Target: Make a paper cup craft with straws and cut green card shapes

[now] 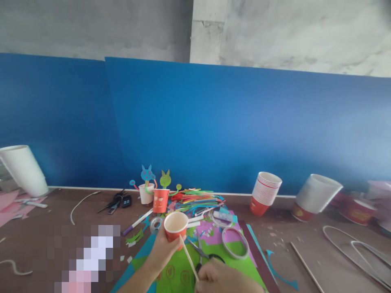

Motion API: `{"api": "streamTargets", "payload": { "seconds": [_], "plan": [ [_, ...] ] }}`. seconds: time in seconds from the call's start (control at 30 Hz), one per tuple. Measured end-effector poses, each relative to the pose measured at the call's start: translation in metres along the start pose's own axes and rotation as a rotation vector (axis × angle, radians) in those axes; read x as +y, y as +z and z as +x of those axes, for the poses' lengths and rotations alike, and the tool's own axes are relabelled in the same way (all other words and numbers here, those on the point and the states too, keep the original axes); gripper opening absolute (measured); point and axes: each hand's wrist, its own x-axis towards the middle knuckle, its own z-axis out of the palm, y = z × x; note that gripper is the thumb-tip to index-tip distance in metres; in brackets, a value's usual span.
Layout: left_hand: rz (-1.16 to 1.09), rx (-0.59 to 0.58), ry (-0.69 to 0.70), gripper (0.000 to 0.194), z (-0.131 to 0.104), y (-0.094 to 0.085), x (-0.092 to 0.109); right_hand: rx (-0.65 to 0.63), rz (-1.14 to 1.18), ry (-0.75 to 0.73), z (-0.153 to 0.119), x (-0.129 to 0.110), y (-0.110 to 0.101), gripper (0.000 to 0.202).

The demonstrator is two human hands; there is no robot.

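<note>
My left hand [164,249] is wrapped around a red paper cup [176,224], its open mouth tilted up toward me. My right hand [221,276] is closed on a thin wooden stick [190,259]. The stick's upper end meets the cup's front side near my left thumb; whether it pierces the wall I cannot tell. Scissors [200,251] with dark handles lie spread just beyond my right hand. Below both hands is green paper [174,280] with red drawn marks.
Behind stand two cup figures with animal heads, one white [146,194], one red [160,202]. Coloured pipe cleaners [201,200], tape rolls [235,243] and a marker [137,222] surround the work. Stacked cups [265,193] and another stick [306,266] lie right. A pixelated patch hides the lower left.
</note>
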Motion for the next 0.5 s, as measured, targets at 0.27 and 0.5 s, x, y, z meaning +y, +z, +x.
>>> {"api": "streamTargets", "payload": {
  "seconds": [0.27, 0.5],
  "plan": [
    [0.021, -0.021, -0.047, 0.063, 0.003, -0.008, -0.009, 0.33, -0.493, 0.116, -0.009, 0.027, -0.048, 0.024],
    [0.115, -0.061, -0.049, 0.065, -0.002, -0.008, -0.006, 0.446, -0.682, -0.066, 0.022, 0.023, -0.013, 0.048]
  ]
}}
